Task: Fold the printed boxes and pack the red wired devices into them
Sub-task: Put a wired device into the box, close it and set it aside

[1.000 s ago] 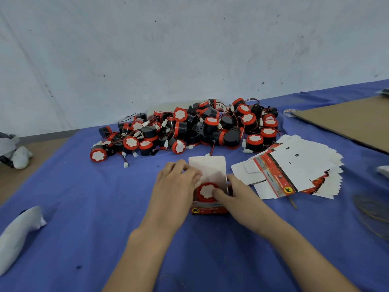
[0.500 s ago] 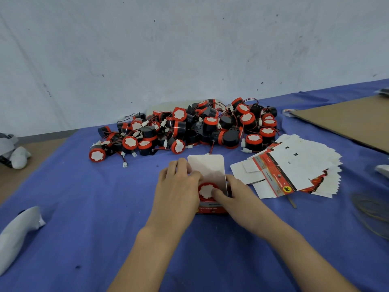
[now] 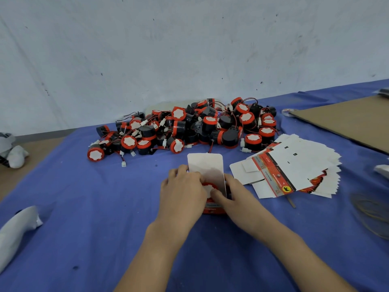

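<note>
**Red device pressed into an open box**

Grips the printed box (image 3: 211,208) near the middle of the tabletop (image 3: 101,207), with its white lid flap (image 3: 205,165) standing up toward the far edge. Curls the left hand (image 3: 183,192) round the box's left wall, fingers bent over the rim. Wraps the right hand (image 3: 234,200) round the right wall and presses the thumb (image 3: 217,194) on the red wired device (image 3: 207,187) sitting in the open top. Beyond the box, along the far edge: a heap of loose devices (image 3: 189,128), wires tangled. Just right of the box: a fanned stack of flat boxes (image 3: 294,165). At the far right corner: a cardboard sheet (image 3: 349,121). At the left edge: a white bundle (image 3: 16,230).
</note>
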The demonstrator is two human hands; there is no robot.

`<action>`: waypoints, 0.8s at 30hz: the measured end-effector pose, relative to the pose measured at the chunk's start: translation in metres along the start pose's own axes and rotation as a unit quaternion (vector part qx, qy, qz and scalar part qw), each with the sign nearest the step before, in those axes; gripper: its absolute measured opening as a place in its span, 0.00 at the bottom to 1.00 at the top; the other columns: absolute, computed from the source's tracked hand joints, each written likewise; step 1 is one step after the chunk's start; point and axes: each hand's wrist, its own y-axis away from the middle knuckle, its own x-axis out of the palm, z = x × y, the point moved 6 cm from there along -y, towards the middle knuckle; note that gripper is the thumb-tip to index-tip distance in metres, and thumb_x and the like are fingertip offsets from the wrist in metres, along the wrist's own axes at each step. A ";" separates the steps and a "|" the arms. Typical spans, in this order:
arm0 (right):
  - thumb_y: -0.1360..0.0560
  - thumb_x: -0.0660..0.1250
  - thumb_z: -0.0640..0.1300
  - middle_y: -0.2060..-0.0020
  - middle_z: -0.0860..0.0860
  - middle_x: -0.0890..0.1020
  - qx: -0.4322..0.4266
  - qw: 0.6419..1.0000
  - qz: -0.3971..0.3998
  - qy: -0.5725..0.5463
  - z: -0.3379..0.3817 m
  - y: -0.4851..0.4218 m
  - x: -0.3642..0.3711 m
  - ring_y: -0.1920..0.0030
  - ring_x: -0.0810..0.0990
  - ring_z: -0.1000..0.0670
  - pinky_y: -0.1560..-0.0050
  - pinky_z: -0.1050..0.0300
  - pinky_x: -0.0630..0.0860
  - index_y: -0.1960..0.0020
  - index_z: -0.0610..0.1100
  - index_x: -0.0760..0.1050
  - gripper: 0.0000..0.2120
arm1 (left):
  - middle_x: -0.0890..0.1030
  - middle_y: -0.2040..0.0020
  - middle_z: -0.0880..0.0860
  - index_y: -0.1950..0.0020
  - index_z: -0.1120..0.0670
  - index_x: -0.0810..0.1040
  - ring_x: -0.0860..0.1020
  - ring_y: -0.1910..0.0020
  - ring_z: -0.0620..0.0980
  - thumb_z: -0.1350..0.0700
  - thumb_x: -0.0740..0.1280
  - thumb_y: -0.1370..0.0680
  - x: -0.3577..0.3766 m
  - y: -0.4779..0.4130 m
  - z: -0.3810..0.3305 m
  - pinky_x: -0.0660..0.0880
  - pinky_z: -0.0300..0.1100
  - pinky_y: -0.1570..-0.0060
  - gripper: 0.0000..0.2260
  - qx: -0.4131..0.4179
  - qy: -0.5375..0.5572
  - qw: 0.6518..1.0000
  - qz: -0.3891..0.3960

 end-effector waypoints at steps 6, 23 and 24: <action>0.18 0.60 0.56 0.40 0.55 0.75 -0.011 1.000 0.003 0.020 0.002 0.002 0.001 0.38 0.74 0.51 0.32 0.46 0.71 0.32 0.58 0.67 0.15 | 0.74 0.44 0.49 0.40 0.48 0.80 0.71 0.45 0.51 0.59 0.55 0.19 0.000 -0.001 0.002 0.71 0.44 0.51 0.16 -0.014 0.017 1.000 0.010; 0.17 0.59 0.49 0.36 0.61 0.74 -0.071 0.996 0.027 -0.040 0.005 0.002 0.008 0.37 0.74 0.61 0.38 0.64 0.73 0.30 0.64 0.66 0.18 | 0.78 0.48 0.49 0.48 0.49 0.83 0.74 0.47 0.52 0.61 0.57 0.23 -0.004 -0.009 0.002 0.72 0.48 0.56 0.15 -0.039 0.013 0.996 0.078; 0.17 0.59 0.48 0.36 0.62 0.74 -0.072 0.996 0.026 -0.052 0.005 0.002 0.008 0.37 0.74 0.62 0.39 0.66 0.72 0.32 0.66 0.66 0.17 | 0.79 0.47 0.49 0.47 0.49 0.82 0.75 0.48 0.52 0.61 0.58 0.23 -0.004 -0.010 0.002 0.75 0.49 0.54 0.15 -0.035 0.015 0.996 0.077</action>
